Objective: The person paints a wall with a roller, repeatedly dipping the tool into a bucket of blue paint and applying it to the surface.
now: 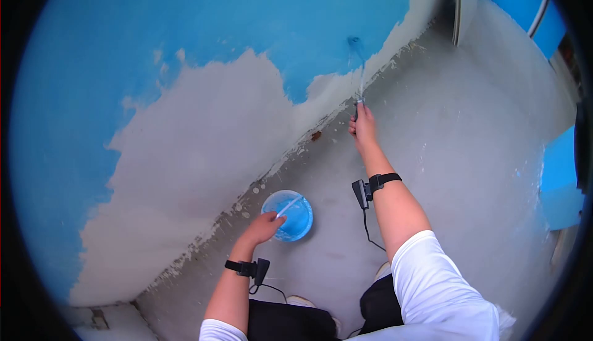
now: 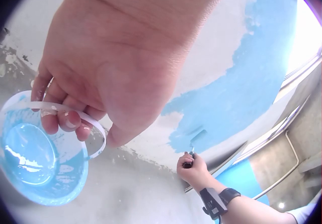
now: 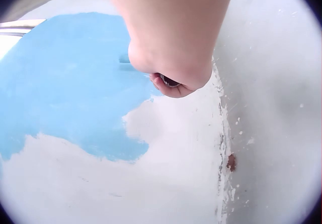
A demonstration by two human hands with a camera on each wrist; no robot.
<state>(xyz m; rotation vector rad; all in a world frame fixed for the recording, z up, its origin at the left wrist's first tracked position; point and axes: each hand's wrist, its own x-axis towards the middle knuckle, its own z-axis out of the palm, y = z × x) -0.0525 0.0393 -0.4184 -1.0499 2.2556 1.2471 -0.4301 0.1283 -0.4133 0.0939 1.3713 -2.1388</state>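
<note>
The right hand (image 1: 364, 127) grips the dark handle of a paint roller, its metal rod (image 1: 362, 75) reaching up to the blue-painted part of the wall (image 1: 247, 14). In the right wrist view the fist (image 3: 173, 78) hides most of the tool. Fingers of the left hand (image 1: 260, 228) are curled round the white handle (image 1: 289, 206) of a bucket (image 1: 311, 222). Blue paint (image 2: 30, 153) lies inside that bucket in the left wrist view, where the left hand (image 2: 115, 68) hangs above its rim.
Bare grey-white wall (image 1: 197, 137) borders the blue area. The grey floor (image 1: 457, 149) meets it along a paint-splashed edge with a reddish-brown spot (image 1: 316, 136). A blue object (image 1: 561, 180) stands at the right. The person's shoes (image 1: 301, 301) are below the bucket.
</note>
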